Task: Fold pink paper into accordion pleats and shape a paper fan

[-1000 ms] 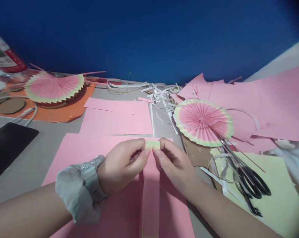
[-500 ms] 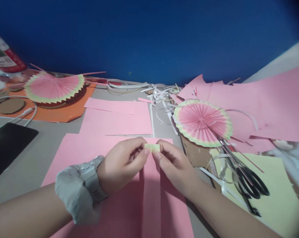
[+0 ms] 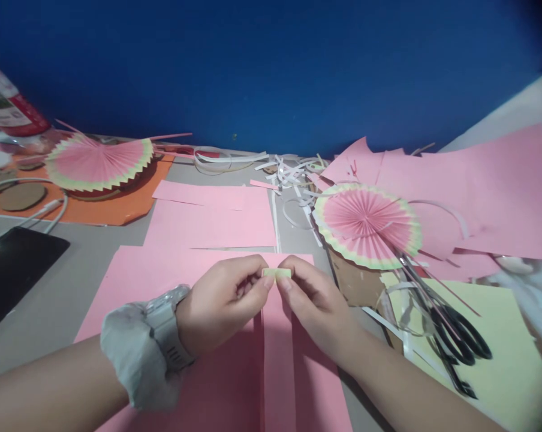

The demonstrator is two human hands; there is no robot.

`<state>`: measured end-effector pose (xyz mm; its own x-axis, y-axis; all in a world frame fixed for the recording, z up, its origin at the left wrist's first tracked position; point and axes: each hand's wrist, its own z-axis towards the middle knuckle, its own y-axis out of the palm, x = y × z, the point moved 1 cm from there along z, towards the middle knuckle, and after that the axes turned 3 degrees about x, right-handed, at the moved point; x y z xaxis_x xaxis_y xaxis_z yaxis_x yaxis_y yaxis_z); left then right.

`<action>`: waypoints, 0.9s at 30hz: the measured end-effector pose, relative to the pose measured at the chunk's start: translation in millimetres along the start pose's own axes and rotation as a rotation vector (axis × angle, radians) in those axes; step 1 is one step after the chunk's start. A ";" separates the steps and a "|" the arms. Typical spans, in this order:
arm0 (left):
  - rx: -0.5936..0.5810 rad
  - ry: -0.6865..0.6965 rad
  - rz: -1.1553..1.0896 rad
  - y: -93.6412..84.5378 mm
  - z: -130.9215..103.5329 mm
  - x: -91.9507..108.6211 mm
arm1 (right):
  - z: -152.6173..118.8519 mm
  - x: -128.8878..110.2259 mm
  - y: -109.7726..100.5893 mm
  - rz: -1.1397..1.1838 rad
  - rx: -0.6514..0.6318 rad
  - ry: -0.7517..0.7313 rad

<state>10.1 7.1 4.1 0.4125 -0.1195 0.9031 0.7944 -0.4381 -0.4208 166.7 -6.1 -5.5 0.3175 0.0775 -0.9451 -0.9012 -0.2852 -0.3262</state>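
Note:
A long pink paper strip (image 3: pixel 279 372) with a pale yellow-green end (image 3: pixel 276 273) runs from between my hands toward me. My left hand (image 3: pixel 230 294) pinches the left side of the yellow-green end between thumb and fingers. On the right side of that same end, my right hand (image 3: pixel 316 300) is closed in a matching pinch, the two thumbs almost touching. Under the hands lies a large pink paper sheet (image 3: pixel 113 300). A grey scrunchie (image 3: pixel 134 354) and a watch band sit on my left wrist.
A round pleated pink paper fan (image 3: pixel 365 222) and black-handled scissors (image 3: pixel 460 336) lie at right, near a pale yellow sheet (image 3: pixel 505 318). Another pleated fan (image 3: pixel 100 162) rests on orange paper (image 3: pixel 131 207) at left. A black phone-like device (image 3: pixel 23 270) lies nearby. Paper scraps (image 3: pixel 293 174) lie behind.
The yellow-green end now looks narrower, tilted or folded over between my fingers. My hands have dropped slightly and stay close together, still gripping the strip.

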 end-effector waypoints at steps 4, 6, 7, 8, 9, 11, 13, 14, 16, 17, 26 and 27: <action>0.016 0.006 0.022 -0.3 0.0 -1.8 | 0.5 -0.1 0.0 -0.006 0.010 0.001; 0.025 0.014 0.029 -0.3 0.1 -2.4 | 0.7 0.1 0.0 -0.013 0.014 0.001; 0.030 0.017 0.030 -0.3 0.1 -2.6 | 0.8 0.3 -0.1 -0.016 0.015 0.000; 0.034 0.019 0.031 -0.2 0.1 -2.6 | 0.8 0.5 -0.1 -0.017 0.016 -0.002; 0.039 0.019 0.033 -0.1 0.2 -2.6 | 0.9 0.7 -0.2 -0.018 0.015 -0.001; 0.048 0.014 0.042 0.3 0.1 -2.4 | 0.9 1.1 -0.5 -0.022 0.009 -0.002; 0.061 0.013 0.048 1.0 -0.1 -2.2 | 0.9 1.2 -0.8 -0.030 0.005 -0.007; 0.067 0.014 0.046 1.4 -0.3 -2.1 | 0.9 1.3 -1.0 -0.037 0.005 -0.010; 0.080 0.010 0.041 2.0 -1.3 -1.7 | 0.7 1.4 -1.0 -0.053 0.004 -0.008; 0.090 0.008 0.045 2.0 -2.0 -1.4 | 0.7 1.6 -0.8 -0.062 0.006 -0.002; 0.155 0.007 -0.081 -4.5 -4.7 0.4 | 0.9 0.3 1.7 -0.058 -0.010 -0.032; 0.139 0.019 -0.103 -4.6 -4.3 0.3 | 0.8 -0.5 1.5 -0.058 -0.007 -0.039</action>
<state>4.6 5.2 6.7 0.3188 -0.0975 0.9428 0.8864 -0.3215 -0.3330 164.9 -5.8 -5.6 0.3570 0.1310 -0.9249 -0.8797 -0.2860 -0.3800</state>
